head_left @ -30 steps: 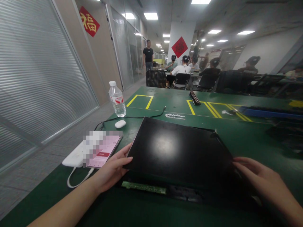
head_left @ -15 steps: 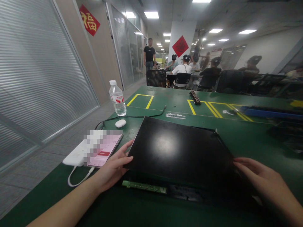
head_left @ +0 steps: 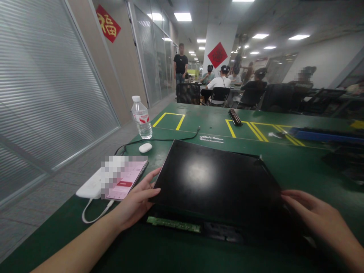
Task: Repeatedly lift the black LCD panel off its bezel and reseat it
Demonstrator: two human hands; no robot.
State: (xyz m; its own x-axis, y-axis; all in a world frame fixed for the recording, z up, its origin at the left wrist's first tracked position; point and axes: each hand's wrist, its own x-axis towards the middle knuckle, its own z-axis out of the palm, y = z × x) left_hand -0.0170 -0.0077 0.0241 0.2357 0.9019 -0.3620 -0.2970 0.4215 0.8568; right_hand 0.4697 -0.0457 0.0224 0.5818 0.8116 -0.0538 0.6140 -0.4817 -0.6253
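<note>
A flat black display panel [head_left: 216, 182] lies on the green table [head_left: 298, 167], its near edge lifted slightly over a dark frame with a green circuit strip [head_left: 173, 224]. My left hand [head_left: 135, 201] grips the panel's left edge, thumb on top and fingers beneath. At the right edge my right hand [head_left: 318, 220] holds the panel with its fingers pressed along the side.
Left of the panel lie a phone with a pink screen [head_left: 125, 180], a white power bank [head_left: 91, 186] with a cable, a white mouse [head_left: 145, 147] and a water bottle [head_left: 141, 118]. A black cable [head_left: 165, 140] crosses the table. Several people sit at far tables; one stands.
</note>
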